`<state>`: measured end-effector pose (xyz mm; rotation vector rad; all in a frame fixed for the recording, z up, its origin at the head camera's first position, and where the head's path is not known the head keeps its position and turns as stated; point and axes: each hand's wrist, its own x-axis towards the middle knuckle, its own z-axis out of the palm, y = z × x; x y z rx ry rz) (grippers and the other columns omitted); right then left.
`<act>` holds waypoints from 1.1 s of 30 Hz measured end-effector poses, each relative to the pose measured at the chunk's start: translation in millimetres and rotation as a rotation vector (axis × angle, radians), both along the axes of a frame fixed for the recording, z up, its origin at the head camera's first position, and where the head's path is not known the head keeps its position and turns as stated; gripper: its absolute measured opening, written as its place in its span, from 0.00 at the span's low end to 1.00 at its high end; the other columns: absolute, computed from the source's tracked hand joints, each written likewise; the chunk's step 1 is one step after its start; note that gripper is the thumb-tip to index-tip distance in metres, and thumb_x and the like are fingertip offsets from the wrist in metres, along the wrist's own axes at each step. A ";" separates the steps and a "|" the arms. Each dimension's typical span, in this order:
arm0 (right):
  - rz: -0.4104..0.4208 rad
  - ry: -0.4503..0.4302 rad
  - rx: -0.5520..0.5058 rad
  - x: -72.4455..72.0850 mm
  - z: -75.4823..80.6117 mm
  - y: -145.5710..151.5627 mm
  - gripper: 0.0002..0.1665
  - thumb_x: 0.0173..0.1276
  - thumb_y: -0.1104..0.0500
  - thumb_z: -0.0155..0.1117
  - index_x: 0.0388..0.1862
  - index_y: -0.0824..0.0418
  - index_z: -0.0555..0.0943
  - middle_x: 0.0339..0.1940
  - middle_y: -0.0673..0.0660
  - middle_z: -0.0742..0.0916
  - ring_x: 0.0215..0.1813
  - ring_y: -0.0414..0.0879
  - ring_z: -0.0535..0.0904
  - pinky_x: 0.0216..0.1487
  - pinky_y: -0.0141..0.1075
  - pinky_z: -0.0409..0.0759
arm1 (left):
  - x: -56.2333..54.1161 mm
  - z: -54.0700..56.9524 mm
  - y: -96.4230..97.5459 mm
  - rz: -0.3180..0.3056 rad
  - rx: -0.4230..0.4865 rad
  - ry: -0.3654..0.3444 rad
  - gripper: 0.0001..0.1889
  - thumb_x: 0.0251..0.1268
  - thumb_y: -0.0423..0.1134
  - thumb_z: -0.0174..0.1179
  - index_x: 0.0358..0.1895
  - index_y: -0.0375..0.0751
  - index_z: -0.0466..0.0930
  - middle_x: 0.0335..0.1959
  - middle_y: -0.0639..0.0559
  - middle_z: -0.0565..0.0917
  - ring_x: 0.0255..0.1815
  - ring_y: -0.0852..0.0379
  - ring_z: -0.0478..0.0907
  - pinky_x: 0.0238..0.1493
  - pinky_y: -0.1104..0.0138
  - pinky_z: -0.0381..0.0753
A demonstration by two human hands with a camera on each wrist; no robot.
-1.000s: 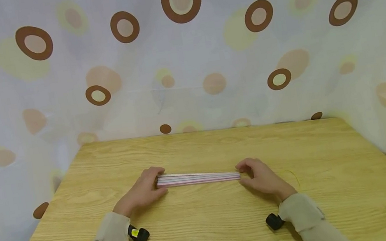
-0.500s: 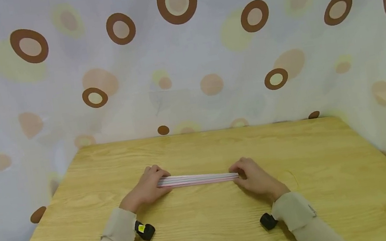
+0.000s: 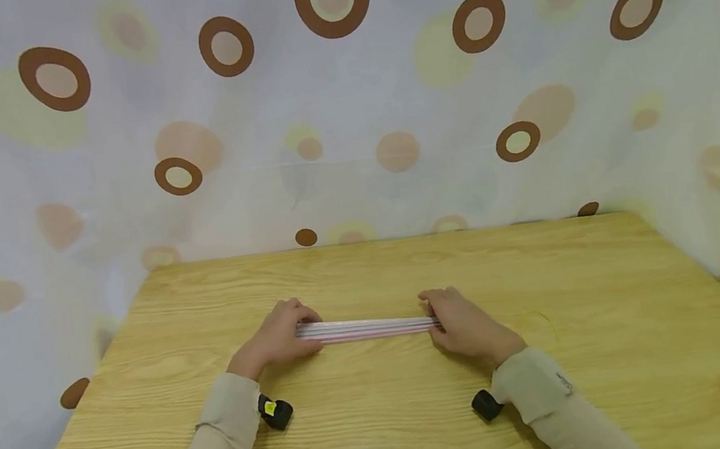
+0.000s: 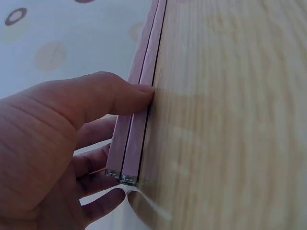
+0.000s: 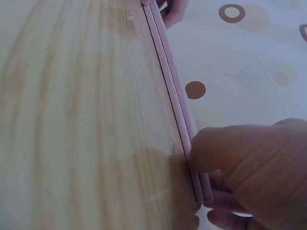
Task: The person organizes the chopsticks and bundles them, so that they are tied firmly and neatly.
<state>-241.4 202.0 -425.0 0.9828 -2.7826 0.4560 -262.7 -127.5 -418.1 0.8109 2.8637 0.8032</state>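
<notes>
A long, narrow folded bundle of pale pink and white layers (image 3: 365,328) lies crosswise over the table between my two hands. It looks thicker at its left end than at its right. My left hand (image 3: 282,335) holds the left end, thumb on the near side and fingers behind; in the left wrist view the thumb presses two pink strips (image 4: 144,115), whose ends carry small shiny bits. At the other end my right hand (image 3: 469,324) pinches the bundle, covering its tip in the head view. In the right wrist view the pink strips (image 5: 172,91) run past the thumb.
The wooden table (image 3: 389,422) reaches back to a pale curtain (image 3: 342,103) with brown and beige circles. To the right of my right hand lies a faint, thin yellow loop (image 3: 552,323). A small black camera (image 3: 279,413) sits at the left wrist.
Both hands have come slightly closer together, the left moving right and the right moving left. The right fingers now cover the bundle's tip, which showed before.
</notes>
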 end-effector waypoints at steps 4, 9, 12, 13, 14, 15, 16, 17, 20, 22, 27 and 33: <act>-0.008 0.045 0.086 0.0 -0.7 -5.2 0.16 0.60 0.69 0.58 0.48 0.70 0.73 0.36 0.59 0.78 0.36 0.49 0.66 0.42 0.42 0.70 | 0.6 -0.7 4.6 0.024 -0.015 -0.005 0.15 0.50 0.40 0.70 0.42 0.40 0.81 0.36 0.51 0.75 0.42 0.52 0.66 0.46 0.60 0.67; -0.013 0.056 0.127 -0.8 1.1 -7.8 0.11 0.57 0.70 0.59 0.40 0.66 0.73 0.32 0.57 0.75 0.33 0.47 0.61 0.38 0.39 0.67 | -0.3 -2.1 9.6 0.053 -0.044 -0.012 0.16 0.45 0.44 0.68 0.39 0.44 0.79 0.33 0.54 0.73 0.40 0.53 0.65 0.44 0.60 0.64; -0.016 0.016 0.122 -0.9 4.0 -9.2 0.11 0.58 0.69 0.57 0.40 0.66 0.72 0.32 0.57 0.74 0.34 0.47 0.60 0.38 0.40 0.66 | -0.4 -2.2 10.2 0.082 -0.051 -0.021 0.16 0.44 0.45 0.68 0.38 0.46 0.78 0.34 0.54 0.73 0.41 0.53 0.65 0.44 0.58 0.61; -0.014 0.005 0.118 -1.1 5.0 -9.7 0.11 0.58 0.70 0.57 0.40 0.66 0.72 0.32 0.57 0.74 0.34 0.47 0.60 0.38 0.40 0.66 | -0.4 -2.1 10.1 0.091 -0.050 -0.024 0.16 0.44 0.45 0.68 0.38 0.46 0.78 0.34 0.54 0.73 0.42 0.52 0.65 0.44 0.58 0.61; -0.016 -0.010 0.113 -1.0 6.1 -10.1 0.11 0.58 0.70 0.57 0.40 0.66 0.72 0.32 0.57 0.73 0.34 0.47 0.60 0.38 0.40 0.66 | -0.4 -2.1 10.0 0.097 -0.048 -0.026 0.15 0.44 0.45 0.68 0.37 0.46 0.78 0.34 0.53 0.73 0.42 0.52 0.65 0.44 0.58 0.61; -0.017 -0.022 0.111 -1.0 7.2 -10.7 0.10 0.58 0.69 0.57 0.40 0.66 0.71 0.32 0.57 0.73 0.34 0.47 0.60 0.38 0.40 0.66 | -0.6 -2.3 10.0 0.102 -0.048 -0.026 0.15 0.43 0.45 0.68 0.37 0.47 0.78 0.34 0.53 0.74 0.41 0.52 0.65 0.44 0.58 0.61; -0.019 -0.035 0.112 -1.1 8.0 -11.2 0.10 0.58 0.69 0.57 0.40 0.65 0.71 0.32 0.56 0.73 0.34 0.47 0.60 0.39 0.40 0.66 | -0.8 -2.5 10.0 0.103 -0.046 -0.031 0.15 0.43 0.45 0.68 0.36 0.47 0.78 0.33 0.53 0.74 0.41 0.53 0.65 0.44 0.58 0.61; -0.020 -0.046 0.115 -1.2 8.5 -11.5 0.10 0.57 0.69 0.57 0.39 0.65 0.71 0.32 0.56 0.73 0.34 0.47 0.60 0.38 0.39 0.65 | -1.0 -2.8 10.2 0.102 -0.042 -0.037 0.14 0.43 0.45 0.68 0.35 0.47 0.78 0.33 0.53 0.74 0.39 0.53 0.66 0.43 0.58 0.62; -0.039 -0.084 0.143 -2.3 9.2 -11.5 0.11 0.55 0.68 0.58 0.37 0.63 0.71 0.30 0.55 0.73 0.34 0.47 0.60 0.38 0.38 0.65 | -3.7 -6.1 11.5 0.093 -0.019 -0.056 0.12 0.43 0.45 0.68 0.32 0.47 0.79 0.30 0.54 0.74 0.35 0.55 0.67 0.40 0.61 0.66; -0.051 -0.112 0.157 -3.0 10.2 -11.4 0.11 0.54 0.68 0.59 0.37 0.62 0.71 0.30 0.54 0.72 0.34 0.47 0.61 0.37 0.38 0.65 | -6.1 -8.3 12.8 0.090 0.002 -0.070 0.11 0.44 0.45 0.69 0.30 0.47 0.79 0.29 0.54 0.75 0.33 0.56 0.68 0.37 0.64 0.68; -0.051 -0.127 0.166 -6.3 14.2 -12.6 0.11 0.53 0.68 0.59 0.36 0.62 0.72 0.29 0.54 0.73 0.33 0.47 0.63 0.37 0.38 0.66 | -10.6 -9.9 12.8 0.112 0.025 -0.079 0.12 0.45 0.46 0.70 0.29 0.47 0.80 0.28 0.55 0.77 0.30 0.58 0.70 0.35 0.66 0.70; -0.045 -0.145 0.136 -6.0 12.0 -13.0 0.12 0.55 0.68 0.58 0.39 0.63 0.70 0.31 0.54 0.74 0.34 0.47 0.63 0.37 0.38 0.66 | -9.5 -12.0 11.1 0.123 0.033 -0.092 0.12 0.44 0.46 0.70 0.29 0.46 0.79 0.28 0.55 0.77 0.28 0.58 0.71 0.33 0.67 0.71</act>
